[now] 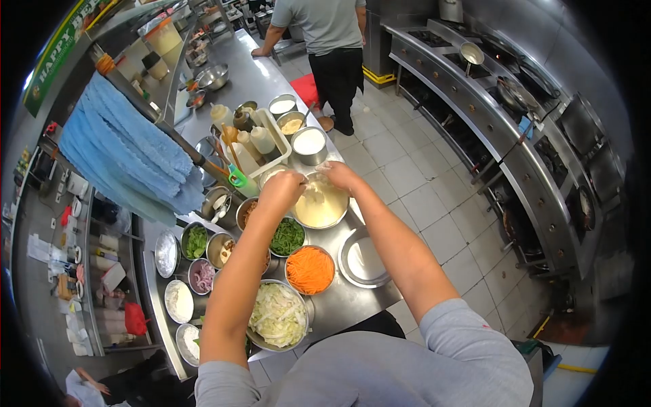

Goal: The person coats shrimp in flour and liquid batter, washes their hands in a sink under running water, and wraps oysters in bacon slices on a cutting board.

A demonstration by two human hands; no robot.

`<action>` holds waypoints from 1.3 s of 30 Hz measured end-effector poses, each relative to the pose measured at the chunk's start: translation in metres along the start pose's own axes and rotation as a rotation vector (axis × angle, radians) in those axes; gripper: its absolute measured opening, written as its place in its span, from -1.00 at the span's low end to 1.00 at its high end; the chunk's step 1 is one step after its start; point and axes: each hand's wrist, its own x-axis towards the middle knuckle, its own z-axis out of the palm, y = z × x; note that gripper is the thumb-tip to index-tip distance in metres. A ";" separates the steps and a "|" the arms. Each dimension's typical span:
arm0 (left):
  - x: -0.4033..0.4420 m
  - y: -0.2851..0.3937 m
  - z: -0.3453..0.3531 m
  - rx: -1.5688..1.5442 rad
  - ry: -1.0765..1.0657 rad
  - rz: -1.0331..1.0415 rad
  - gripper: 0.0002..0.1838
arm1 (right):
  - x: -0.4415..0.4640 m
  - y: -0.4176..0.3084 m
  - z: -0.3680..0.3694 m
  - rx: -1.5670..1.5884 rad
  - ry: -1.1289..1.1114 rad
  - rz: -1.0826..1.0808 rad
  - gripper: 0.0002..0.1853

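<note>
A metal bowl [348,207] of pale yellow batter [321,211] stands on the steel counter in front of me. My left hand [286,188] is closed above its far left rim, its fingertips mostly turned away from view. Across the bowl, my right hand [338,174] is pinched at the far rim, with whitish residue on the fingers. Whatever lies between the fingers of either hand is too small to make out. Just beyond my hands is a metal pot of white powder [310,142]. Nearer to me sit bowls of chopped greens [287,237], shredded carrot [310,270] and sliced cabbage [278,315].
An empty metal bowl [363,258] sits at the counter's right edge. Squeeze bottles [263,140] fill a white bin beyond my left hand. Blue towels [129,149] hang at left. A person [324,41] stands at the far counter end; stoves [515,156] line the right.
</note>
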 end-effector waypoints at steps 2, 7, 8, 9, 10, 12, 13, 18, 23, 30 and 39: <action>-0.018 -0.003 0.017 0.008 -0.077 -0.060 -0.84 | -0.001 0.004 0.002 -0.015 -0.007 0.001 -0.43; -0.039 -0.018 0.071 0.156 -0.315 -0.041 -0.84 | -0.015 -0.006 0.010 -0.133 -0.052 0.031 -0.39; -0.036 -0.019 0.070 0.116 -0.301 -0.061 -0.85 | -0.009 0.003 0.013 -0.143 -0.073 0.009 -0.39; -0.033 -0.019 0.067 0.075 -0.288 -0.083 -0.84 | -0.010 0.003 0.013 -0.143 -0.074 0.011 -0.39; -0.029 -0.013 0.055 0.074 -0.291 -0.085 -0.84 | -0.013 0.001 0.014 -0.161 -0.057 0.006 -0.39; -0.017 0.000 0.021 0.069 -0.285 -0.045 -0.82 | -0.013 0.000 0.016 -0.176 -0.041 -0.003 -0.40; -0.011 0.007 0.005 0.064 -0.295 -0.060 -0.80 | -0.010 0.002 0.016 -0.139 -0.056 -0.004 -0.41; 0.019 0.018 -0.028 0.024 -0.278 -0.058 -0.84 | -0.024 -0.011 0.009 -0.067 -0.060 0.006 -0.44; 0.037 -0.012 0.045 0.093 -0.316 -0.011 -0.85 | -0.024 0.006 0.010 -0.051 0.043 -0.017 -0.67; 0.042 -0.027 0.082 -0.102 -0.172 -0.179 -0.85 | -0.054 -0.003 0.010 0.159 0.067 0.002 -0.71; 0.060 -0.045 0.085 -0.491 -0.211 -0.322 -0.77 | -0.076 -0.026 0.016 0.333 0.132 0.019 -0.74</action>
